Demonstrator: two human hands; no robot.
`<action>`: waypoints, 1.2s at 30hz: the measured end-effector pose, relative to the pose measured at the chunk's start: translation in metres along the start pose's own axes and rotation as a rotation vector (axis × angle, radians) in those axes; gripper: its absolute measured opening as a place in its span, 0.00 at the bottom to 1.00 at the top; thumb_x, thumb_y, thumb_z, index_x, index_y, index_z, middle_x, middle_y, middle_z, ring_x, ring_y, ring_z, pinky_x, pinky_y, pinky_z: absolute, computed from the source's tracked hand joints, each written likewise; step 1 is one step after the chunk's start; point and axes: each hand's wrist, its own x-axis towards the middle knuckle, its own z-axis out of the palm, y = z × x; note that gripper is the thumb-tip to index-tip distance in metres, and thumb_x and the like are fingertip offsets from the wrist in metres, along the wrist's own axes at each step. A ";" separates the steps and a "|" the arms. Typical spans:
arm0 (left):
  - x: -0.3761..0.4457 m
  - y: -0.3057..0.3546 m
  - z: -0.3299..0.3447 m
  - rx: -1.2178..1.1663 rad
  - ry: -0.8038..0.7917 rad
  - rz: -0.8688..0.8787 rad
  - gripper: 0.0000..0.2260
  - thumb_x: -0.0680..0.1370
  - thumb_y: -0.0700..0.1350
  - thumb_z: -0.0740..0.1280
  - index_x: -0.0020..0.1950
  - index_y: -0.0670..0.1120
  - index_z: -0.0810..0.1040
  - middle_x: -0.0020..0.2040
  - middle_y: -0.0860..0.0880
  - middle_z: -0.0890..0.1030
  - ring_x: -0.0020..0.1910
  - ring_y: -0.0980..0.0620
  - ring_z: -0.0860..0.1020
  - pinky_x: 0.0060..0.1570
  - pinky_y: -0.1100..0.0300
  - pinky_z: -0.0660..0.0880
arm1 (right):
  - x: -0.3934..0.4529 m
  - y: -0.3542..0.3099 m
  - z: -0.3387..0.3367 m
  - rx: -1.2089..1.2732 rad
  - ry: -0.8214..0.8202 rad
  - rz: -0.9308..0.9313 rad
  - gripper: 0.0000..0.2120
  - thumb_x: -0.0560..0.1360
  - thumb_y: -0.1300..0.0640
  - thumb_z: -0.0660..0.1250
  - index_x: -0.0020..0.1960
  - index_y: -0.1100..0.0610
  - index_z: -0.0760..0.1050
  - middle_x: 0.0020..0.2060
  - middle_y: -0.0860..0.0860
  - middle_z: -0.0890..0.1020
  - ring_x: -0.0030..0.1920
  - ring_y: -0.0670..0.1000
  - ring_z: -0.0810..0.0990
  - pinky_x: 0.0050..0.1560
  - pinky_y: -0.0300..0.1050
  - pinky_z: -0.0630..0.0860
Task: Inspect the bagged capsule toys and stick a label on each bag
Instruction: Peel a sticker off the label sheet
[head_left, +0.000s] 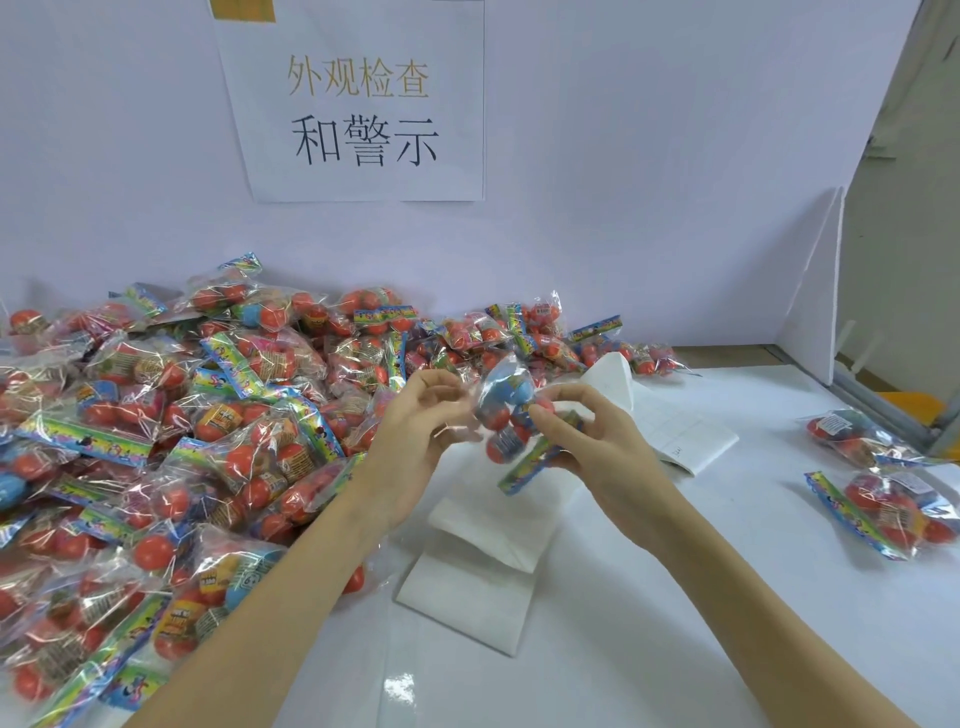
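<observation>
Held bag (511, 415): clear crinkled plastic, round red and blue capsules inside, raised above the table (675, 597).
Left hand (415, 431): pinches the bag's left edge.
Right hand (597, 441): fingers curled round the bag's striped header strip.
Pile (156, 441): many glossy bags, heaped at left.
Finished bags (883, 478): two, at right.
Label sheets (483, 561): white, flat, under the hands.
Sign (358, 104): one white paper sheet on the wall.

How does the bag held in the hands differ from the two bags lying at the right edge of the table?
The held bag is lifted off the table between the left hand and right hand; the two right-edge bags lie flat, untouched. The held bag shows a blue capsule on top; the right-edge bags show mostly red ones. A white label is visible on each right-edge bag; none is visible on the held bag. All are clear bags with colourful header strips.
</observation>
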 end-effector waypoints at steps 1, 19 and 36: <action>0.000 0.000 0.001 -0.002 -0.032 -0.020 0.16 0.73 0.39 0.71 0.60 0.40 0.78 0.53 0.43 0.81 0.48 0.47 0.81 0.47 0.55 0.80 | 0.000 0.000 -0.001 -0.002 -0.003 -0.008 0.20 0.71 0.47 0.76 0.59 0.56 0.79 0.48 0.56 0.86 0.52 0.56 0.84 0.60 0.59 0.80; -0.008 -0.001 0.008 0.318 0.026 0.150 0.08 0.77 0.48 0.73 0.50 0.45 0.88 0.50 0.47 0.87 0.52 0.49 0.84 0.56 0.59 0.79 | -0.003 -0.002 0.002 0.029 0.124 -0.143 0.12 0.83 0.52 0.66 0.58 0.53 0.87 0.51 0.54 0.88 0.52 0.48 0.86 0.56 0.43 0.80; -0.005 0.000 0.003 0.154 0.154 0.132 0.06 0.80 0.43 0.72 0.50 0.45 0.89 0.49 0.41 0.87 0.44 0.44 0.86 0.40 0.60 0.82 | -0.003 -0.009 -0.004 0.067 -0.011 0.042 0.22 0.75 0.48 0.73 0.63 0.61 0.78 0.50 0.60 0.88 0.49 0.59 0.88 0.47 0.45 0.83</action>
